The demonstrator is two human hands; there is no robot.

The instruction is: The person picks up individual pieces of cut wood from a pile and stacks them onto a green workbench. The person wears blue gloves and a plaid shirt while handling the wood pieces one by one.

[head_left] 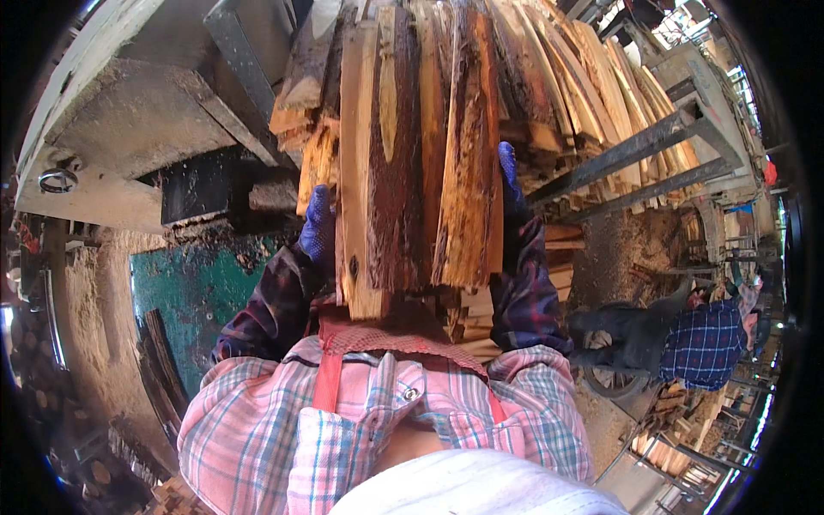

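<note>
Planks [421, 154] with bark edges are clasped in a bundle against the chest, between both gloved hands, in front of a larger stack [601, 94] on a metal rack [635, 150]. Left hand [318, 225] is pressed flat against the bundle's left side, right hand [510, 180] flat against its right. A person in a blue checked shirt [704, 343] is seen bending at the right.

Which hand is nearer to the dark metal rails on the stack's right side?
Right. The right hand in a blue glove presses the bundle of bark-edged slabs on its right side, just beside the metal rails. The left hand holds the bundle's opposite side, farther away.
</note>
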